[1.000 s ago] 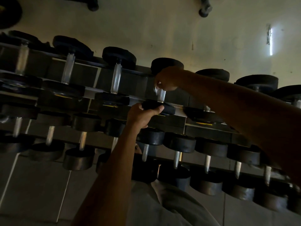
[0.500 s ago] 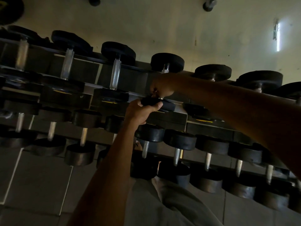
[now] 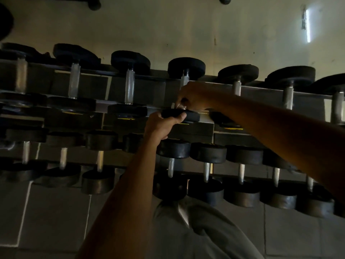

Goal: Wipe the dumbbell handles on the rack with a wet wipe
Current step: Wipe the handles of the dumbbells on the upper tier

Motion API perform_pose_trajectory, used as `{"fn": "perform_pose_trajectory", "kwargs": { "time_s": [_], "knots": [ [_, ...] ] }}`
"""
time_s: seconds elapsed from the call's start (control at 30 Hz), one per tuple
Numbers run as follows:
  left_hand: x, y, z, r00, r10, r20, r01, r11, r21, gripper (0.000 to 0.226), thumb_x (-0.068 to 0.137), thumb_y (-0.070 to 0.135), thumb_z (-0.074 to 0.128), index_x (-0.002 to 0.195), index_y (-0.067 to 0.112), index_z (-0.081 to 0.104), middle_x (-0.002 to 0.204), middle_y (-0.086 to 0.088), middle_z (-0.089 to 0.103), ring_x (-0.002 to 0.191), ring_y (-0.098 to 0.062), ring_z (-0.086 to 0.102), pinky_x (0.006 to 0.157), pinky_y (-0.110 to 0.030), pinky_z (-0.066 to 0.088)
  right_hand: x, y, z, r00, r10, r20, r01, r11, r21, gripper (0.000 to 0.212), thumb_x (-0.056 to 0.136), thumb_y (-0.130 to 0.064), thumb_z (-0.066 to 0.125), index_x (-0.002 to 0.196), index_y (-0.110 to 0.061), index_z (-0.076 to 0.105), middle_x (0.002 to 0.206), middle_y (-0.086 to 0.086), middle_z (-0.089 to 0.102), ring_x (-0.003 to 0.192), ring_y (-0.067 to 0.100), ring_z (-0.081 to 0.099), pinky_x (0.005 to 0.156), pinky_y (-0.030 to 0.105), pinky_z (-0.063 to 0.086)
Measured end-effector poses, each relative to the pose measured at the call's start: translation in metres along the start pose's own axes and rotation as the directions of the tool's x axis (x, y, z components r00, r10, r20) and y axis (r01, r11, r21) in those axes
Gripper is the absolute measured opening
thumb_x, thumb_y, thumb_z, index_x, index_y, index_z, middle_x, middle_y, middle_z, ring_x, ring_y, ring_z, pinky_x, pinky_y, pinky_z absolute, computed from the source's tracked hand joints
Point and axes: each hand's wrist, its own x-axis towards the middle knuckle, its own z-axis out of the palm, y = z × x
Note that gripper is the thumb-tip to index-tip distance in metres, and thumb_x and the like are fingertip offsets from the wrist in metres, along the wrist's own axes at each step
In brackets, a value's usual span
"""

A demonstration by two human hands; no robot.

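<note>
While the room is dim, these lines set out what your head camera shows.

Change since a second ago: your right hand (image 3: 194, 94) has slid down the dumbbell handle (image 3: 184, 80), from its upper part to its lower end just above the near head (image 3: 188, 116), so bare handle now shows above your knuckles.
Left hand: your left hand (image 3: 160, 126) stays where it was, thumb over the top edge of the near head and fingers curled beneath it.
Right fingers: they are curled round the lower handle; a small pale bit shows at the fingertips, but whether it is the wet wipe you cannot tell in this light.
Dumbbell: it lies on the upper tier of the rack (image 3: 261, 88), fourth from the left in view, its far head (image 3: 186, 68) towards the wall.
View: the camera has tipped a little, so the rack sits lower in frame than before.
Rack: two tiers in view, each a row of dark-headed dumbbells with pale metal handles, lying side by side.
Floor: large grey tiles (image 3: 52, 217) with light joints under the lower row.
Wall: a plain pale wall (image 3: 168, 28) behind the rack, with a bright vertical slit of light (image 3: 308, 25) at upper right.
Clothing: light trousers (image 3: 196, 230) show below your arms.
</note>
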Motion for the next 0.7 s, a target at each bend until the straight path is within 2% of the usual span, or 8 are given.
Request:
{"fn": "perform_pose_trajectory", "kwargs": {
  "time_s": [0.17,0.27,0.33,0.43,0.5,0.53,0.6,0.7],
  "knots": [
    [-0.002,0.001,-0.003,1.0,0.01,0.015,-0.011,1.0,0.012,0.084,0.067,0.077,0.086,0.13,0.024,0.066,0.123,0.0,0.071,0.108,-0.019,0.069,0.064,-0.029,0.054,-0.027,0.011,0.009,0.967,0.256,-0.009,-0.244,0.93,0.276,0.023,0.101,-0.024,0.062,0.123,-0.023,0.069,0.12,-0.002,0.068,0.106,0.013,0.062,0.092,0.03,0.048],
    [-0.004,0.005,-0.005,0.999,0.019,0.031,-0.021,0.997,0.071,0.085,0.07,0.076,0.085,0.132,0.022,0.063,0.125,-0.002,0.068,0.109,-0.02,0.067,0.066,-0.03,0.055,-0.05,0.004,0.015,0.916,0.392,-0.087,-0.292,0.799,0.526,0.019,0.105,-0.022,0.057,0.119,-0.017,0.068,0.109,-0.003,0.067,0.089,0.007,0.063,0.079,0.023,0.048],
    [-0.009,0.009,-0.006,0.999,0.034,0.01,-0.035,0.992,0.118,0.087,0.071,0.078,0.083,0.132,0.02,0.062,0.124,-0.001,0.066,0.105,-0.019,0.066,0.071,-0.033,0.058,-0.069,-0.002,0.021,0.844,0.528,-0.098,-0.284,0.594,0.753,0.015,0.105,-0.025,0.057,0.115,-0.02,0.067,0.098,-0.004,0.068,0.078,0.005,0.066,0.067,0.018,0.049],
    [-0.023,0.012,0.001,0.972,0.182,-0.146,-0.122,0.93,0.346,0.098,0.067,0.091,0.073,0.135,0.022,0.062,0.136,-0.006,0.062,0.114,-0.025,0.065,0.087,-0.042,0.06,-0.1,-0.001,0.034,0.76,0.649,-0.001,-0.164,0.193,0.968,0.02,0.103,-0.027,0.061,0.119,-0.017,0.065,0.105,0.004,0.071,0.088,0.013,0.073,0.073,0.025,0.061],
    [-0.042,0.017,0.013,0.898,0.345,-0.273,-0.196,0.869,0.455,0.086,0.078,0.078,0.076,0.138,0.019,0.06,0.144,-0.009,0.055,0.126,-0.029,0.059,0.087,-0.04,0.056,-0.122,0.004,0.038,0.716,0.689,0.11,-0.097,-0.058,0.994,0.025,0.101,-0.027,0.065,0.123,-0.016,0.065,0.114,0.007,0.072,0.095,0.017,0.075,0.08,0.031,0.063],
    [-0.052,0.02,0.022,0.858,0.411,-0.307,-0.241,0.851,0.467,0.075,0.084,0.066,0.079,0.137,0.017,0.059,0.145,-0.01,0.053,0.129,-0.029,0.057,0.086,-0.039,0.053,-0.134,0.007,0.039,0.703,0.696,0.145,-0.064,-0.141,0.988,0.026,0.1,-0.027,0.066,0.124,-0.016,0.065,0.116,0.009,0.072,0.096,0.018,0.075,0.08,0.034,0.063],
    [-0.072,0.025,0.041,0.823,0.487,-0.294,-0.323,0.825,0.463,0.057,0.092,0.05,0.078,0.135,0.019,0.058,0.143,-0.009,0.053,0.128,-0.027,0.056,0.084,-0.036,0.052,-0.159,0.014,0.043,0.686,0.712,0.146,-0.023,-0.18,0.983,0.026,0.099,-0.028,0.068,0.123,-0.018,0.066,0.117,0.008,0.073,0.098,0.019,0.075,0.077,0.033,0.062],
    [-0.092,0.027,0.075,0.821,0.536,-0.197,-0.424,0.804,0.416,0.042,0.093,0.04,0.078,0.128,0.024,0.059,0.137,-0.004,0.055,0.12,-0.022,0.061,0.09,-0.039,0.059,-0.195,0.029,0.05,0.677,0.736,0.006,-0.062,0.048,0.997,0.026,0.095,-0.035,0.073,0.118,-0.024,0.073,0.109,-0.001,0.074,0.093,0.012,0.071,0.071,0.025,0.055]
  ]
}}
